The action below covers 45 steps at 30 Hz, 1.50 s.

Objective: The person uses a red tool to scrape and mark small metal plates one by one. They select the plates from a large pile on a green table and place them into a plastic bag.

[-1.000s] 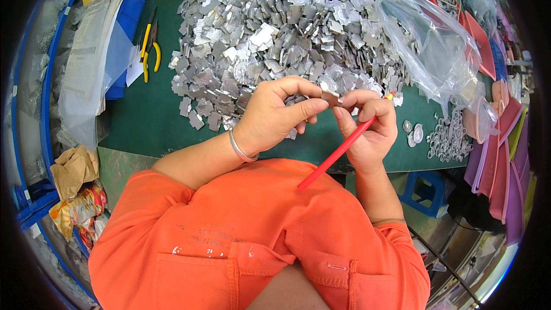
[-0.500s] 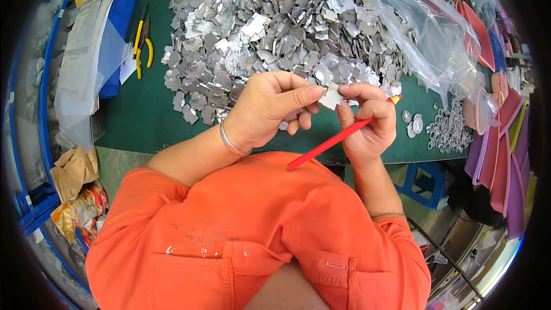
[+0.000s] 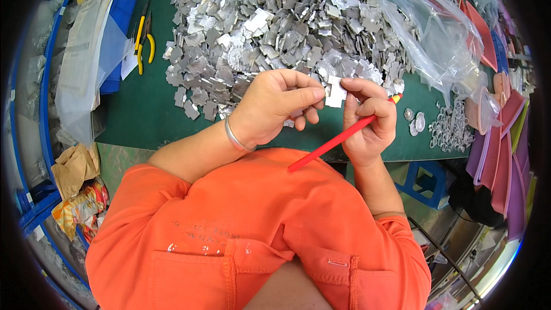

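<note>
Left hand (image 3: 275, 106) and right hand (image 3: 367, 123) pinch one small square silver foil piece (image 3: 334, 92) above the green surface's (image 3: 149, 120) bare near strip; right also grips a red stick (image 3: 338, 140). Clear plastic bag (image 3: 436, 34) lies far right, beside the silver heap (image 3: 275, 23).

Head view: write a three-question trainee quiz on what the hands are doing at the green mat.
1. True or false: the left hand and right hand both pinch the small silver square.
2. What long tool lies in the right hand? A) red stick B) yellow-handled pliers C) a brush
3. Fill in: the pile of silver pieces lies on a ____ mat.

Key: 1 true; 2 A; 3 green
</note>
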Available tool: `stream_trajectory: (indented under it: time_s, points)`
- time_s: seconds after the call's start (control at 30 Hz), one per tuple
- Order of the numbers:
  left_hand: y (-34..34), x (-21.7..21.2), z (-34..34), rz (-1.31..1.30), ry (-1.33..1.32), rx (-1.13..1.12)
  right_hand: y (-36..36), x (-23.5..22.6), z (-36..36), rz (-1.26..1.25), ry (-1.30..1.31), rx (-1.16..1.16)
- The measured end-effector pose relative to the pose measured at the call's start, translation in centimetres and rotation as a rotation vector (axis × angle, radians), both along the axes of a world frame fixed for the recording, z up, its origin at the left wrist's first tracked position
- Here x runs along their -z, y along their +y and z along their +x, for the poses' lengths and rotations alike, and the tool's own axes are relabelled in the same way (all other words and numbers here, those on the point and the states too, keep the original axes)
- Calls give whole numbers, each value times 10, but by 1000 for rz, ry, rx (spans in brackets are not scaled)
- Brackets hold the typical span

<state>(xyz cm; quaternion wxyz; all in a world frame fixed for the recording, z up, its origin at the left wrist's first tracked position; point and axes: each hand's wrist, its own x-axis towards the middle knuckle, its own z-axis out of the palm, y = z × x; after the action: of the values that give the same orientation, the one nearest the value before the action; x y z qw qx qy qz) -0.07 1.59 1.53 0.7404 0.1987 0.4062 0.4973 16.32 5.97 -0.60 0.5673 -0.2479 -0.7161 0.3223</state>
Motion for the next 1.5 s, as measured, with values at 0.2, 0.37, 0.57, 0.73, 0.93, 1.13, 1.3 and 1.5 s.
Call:
stream_trajectory:
  time_s: [0.2,0.37,0.57,0.73,0.93,1.13,1.3,1.5]
  points:
    - [0,0,1,-60,-18,-12,-2,-3,-1,70,-61,18]
    - [0,-1,-1,-122,-144,2,3,-15,-6,196,-98,-226]
    - [-6,2,-12,-84,-156,13,27,-11,-11,-47,-421,105]
    - [-10,1,-20,-34,-141,-59,51,6,-32,148,-653,88]
    - [-12,4,-19,0,-72,-82,50,19,-23,101,-582,29]
    - [-8,5,-13,-33,-17,-41,16,0,-16,-235,-94,-105]
    - [-6,8,-14,-44,-245,91,1,-10,-15,-105,-38,-152]
    - [-7,7,-15,-10,-370,87,-2,-9,-12,-76,-9,-135]
